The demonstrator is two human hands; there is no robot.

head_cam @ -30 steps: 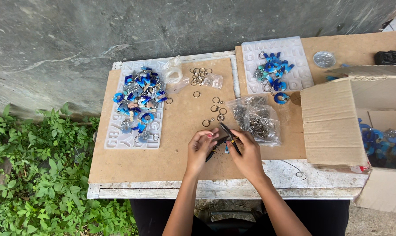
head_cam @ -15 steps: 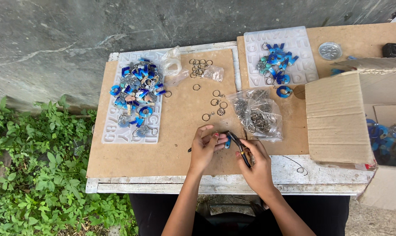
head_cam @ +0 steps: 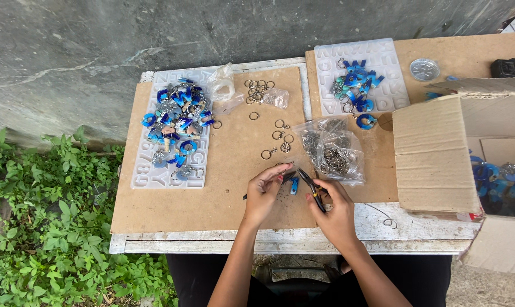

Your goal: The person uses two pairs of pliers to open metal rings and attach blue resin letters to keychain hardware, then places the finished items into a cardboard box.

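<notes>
- The blue charm [head_cam: 294, 185] sits between both hands, low on the board [head_cam: 229, 187], at about 6 o'clock from the loose rings [head_cam: 277, 138].
- Its long axis looks near upright in the frame, top toward 12 o'clock; detail is too small to be sure.
- Left hand [head_cam: 264, 193] pinches the charm closed-fingered; best kept steady and low.
- Right hand [head_cam: 334, 207] grips black pliers [head_cam: 310, 185], tips aimed at 10 o'clock toward the charm; small, firm twists would suit.
- The ring bag [head_cam: 331, 150] lies at 1 o'clock, near the right hand.

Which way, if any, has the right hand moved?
Yes. The right hand, holding pliers, has drawn back toward the person, away from the clear bag of key rings.
</notes>
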